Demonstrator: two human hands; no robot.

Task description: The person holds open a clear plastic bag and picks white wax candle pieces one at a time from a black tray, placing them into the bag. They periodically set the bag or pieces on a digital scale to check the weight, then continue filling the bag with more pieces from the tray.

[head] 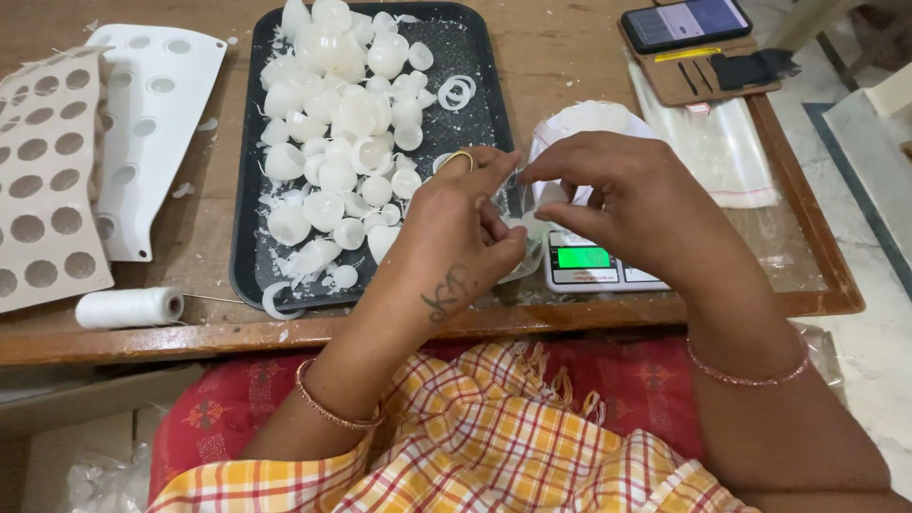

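Both hands meet over the front edge of the wooden table, just above the small digital scale. Left hand and right hand pinched together on a small clear plastic pouch, fingertips of each clamped on its opposite edges. Pouch held between the two, roughly level with both, neither hand clearly nearer. Long axis looks near vertical, mouth up toward the fingers, lower end hanging down toward the scale; mostly hidden by fingers, so not certain. Something pale inside the pouch, too hidden to identify.

Black tray of white dome-shaped wax pieces just left of the left hand, nearly touching its knuckles. White perforated moulds further left, spool of white thread at the table's near edge. Stack of clear bags right of the scale, phone in a wallet case beyond.
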